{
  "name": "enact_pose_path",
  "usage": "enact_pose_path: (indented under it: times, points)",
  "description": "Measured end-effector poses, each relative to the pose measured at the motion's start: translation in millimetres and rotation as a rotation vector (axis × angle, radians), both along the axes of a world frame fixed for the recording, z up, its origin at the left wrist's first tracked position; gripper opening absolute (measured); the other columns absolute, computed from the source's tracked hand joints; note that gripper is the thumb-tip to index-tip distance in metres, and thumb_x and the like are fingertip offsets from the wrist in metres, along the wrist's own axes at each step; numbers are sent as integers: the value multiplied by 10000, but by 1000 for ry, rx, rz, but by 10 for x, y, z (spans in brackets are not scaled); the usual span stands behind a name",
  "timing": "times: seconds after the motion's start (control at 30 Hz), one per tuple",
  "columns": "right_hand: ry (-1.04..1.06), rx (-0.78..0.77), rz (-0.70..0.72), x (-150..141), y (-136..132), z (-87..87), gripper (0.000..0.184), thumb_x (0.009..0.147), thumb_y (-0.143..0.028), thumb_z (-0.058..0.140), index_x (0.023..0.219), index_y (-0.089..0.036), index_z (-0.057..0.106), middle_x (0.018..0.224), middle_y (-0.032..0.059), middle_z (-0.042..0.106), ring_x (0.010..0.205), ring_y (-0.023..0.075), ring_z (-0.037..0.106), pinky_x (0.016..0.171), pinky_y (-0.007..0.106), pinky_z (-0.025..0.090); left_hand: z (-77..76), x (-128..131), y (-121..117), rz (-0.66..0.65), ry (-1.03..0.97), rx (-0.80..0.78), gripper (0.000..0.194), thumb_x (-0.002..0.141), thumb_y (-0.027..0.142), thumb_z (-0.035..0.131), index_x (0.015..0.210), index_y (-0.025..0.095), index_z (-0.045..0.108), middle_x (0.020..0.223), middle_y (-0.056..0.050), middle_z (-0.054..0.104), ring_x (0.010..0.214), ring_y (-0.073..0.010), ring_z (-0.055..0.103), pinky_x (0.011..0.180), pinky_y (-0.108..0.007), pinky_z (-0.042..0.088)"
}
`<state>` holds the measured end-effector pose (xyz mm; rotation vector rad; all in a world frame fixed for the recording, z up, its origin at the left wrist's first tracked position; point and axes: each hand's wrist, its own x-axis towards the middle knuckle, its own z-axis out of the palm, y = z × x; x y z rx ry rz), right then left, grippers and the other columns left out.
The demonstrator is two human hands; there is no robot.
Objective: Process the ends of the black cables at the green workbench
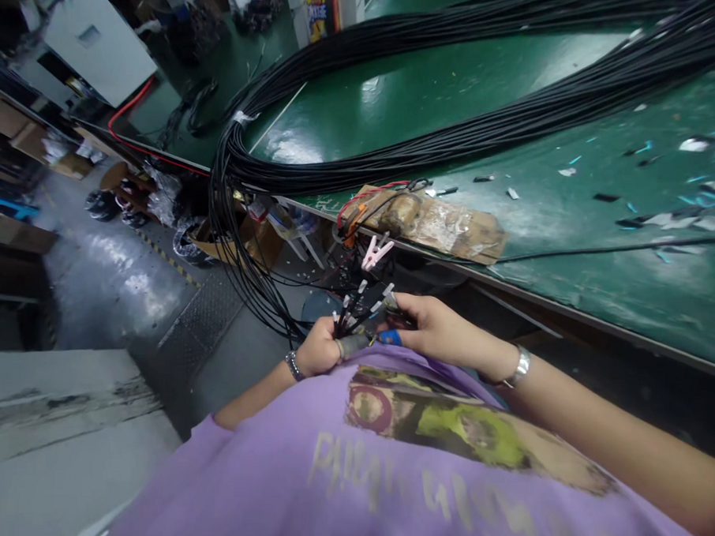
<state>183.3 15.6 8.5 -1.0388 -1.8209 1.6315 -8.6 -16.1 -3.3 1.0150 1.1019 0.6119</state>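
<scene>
My left hand (324,347) is wrapped round a bunch of black cables (351,309), whose pale stripped ends fan upward. Tape covers its thumb. Beside it, my right hand (420,324) has thumb and finger closed at one of the cable ends (388,291); blue tape wraps one of its fingers. Whether more than one cable end is between those fingers is hidden. From my left hand the cables (255,295) hang in a loop and rise to a large black cable bundle (338,176) on the green table (388,103). Just above the cable ends is a pink clip (375,253) at the table edge.
A taped cardboard piece (448,224) lies at the table's front edge, with red and black wires by it. Cable scraps (661,222) litter the right side. Below the table stand a cardboard box (264,244) and a white stool (305,246). A white cabinet (100,39) stands at upper left.
</scene>
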Motion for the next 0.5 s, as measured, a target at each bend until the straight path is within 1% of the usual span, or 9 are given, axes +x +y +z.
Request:
enact_pose_path:
  times: [0.13,0.27,0.37,0.43,0.5]
  points:
    - [-8,28,40,-19,-11,-16,118,686,-225,596,791,-172,595,716,-13,600,670,141,536,641,264,475,84,51,8,-7,3,-10,461,503,525,791,564,115,589,392,66,389,393,-36,313,404,-189,273]
    - [25,22,58,-48,-22,-17,149,645,-148,533,784,-175,577,726,-17,587,692,139,527,663,259,469,58,43,4,-17,-2,7,448,518,517,791,605,108,631,391,65,377,393,-38,304,425,-204,293]
    - [57,-15,-21,-86,-21,-51,128,614,-153,519,737,-185,532,713,-22,556,685,135,511,662,263,453,0,9,0,-30,-27,17,452,521,515,791,585,108,607,402,63,381,395,-36,309,413,-197,277]
    - [86,-74,-85,-109,-17,-83,108,611,-184,544,710,-189,503,709,-23,543,683,134,507,674,274,448,-38,-19,0,-36,-34,18,464,533,523,781,548,112,564,404,61,386,384,-31,305,391,-189,251]
    - [121,-159,-119,-124,-15,-104,132,606,-218,582,696,-192,489,703,-26,537,677,133,505,684,284,446,-67,-46,0,-43,-26,20,474,553,526,769,529,118,529,404,59,392,367,-26,301,372,-186,231]
